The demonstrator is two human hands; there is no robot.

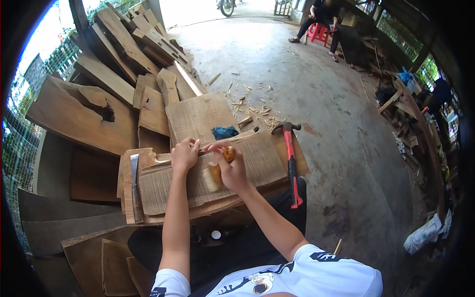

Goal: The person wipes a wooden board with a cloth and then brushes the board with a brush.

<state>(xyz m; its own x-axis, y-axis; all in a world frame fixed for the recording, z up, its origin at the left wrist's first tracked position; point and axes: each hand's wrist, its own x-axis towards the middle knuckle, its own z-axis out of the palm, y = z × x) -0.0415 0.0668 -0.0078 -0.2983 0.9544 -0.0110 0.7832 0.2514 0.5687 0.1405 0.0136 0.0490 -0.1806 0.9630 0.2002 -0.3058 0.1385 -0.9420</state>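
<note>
A wide wooden board (257, 158) with a rough sawn face lies across the work surface in front of me. My left hand (185, 154) rests at its far edge, fingers bent; whether they hold anything is hidden. Closed around an orange-brown wooden handle (228, 154) is my right hand (231, 166), just right of my left one. Below it a short pale and orange piece (213, 177) looks blurred. A chisel (134, 183) lies at the board's left end, and a red and black hammer (292, 168) at its right end. Beyond the board is a blue cloth (225, 132).
Stacked planks and slabs (84, 116) fill the left side. Wood shavings (255, 106) are scattered on the concrete floor (346, 143). A person (324, 15) sits on a red stool (319, 33) at the back right. Scrap wood (408, 119) is piled along the right.
</note>
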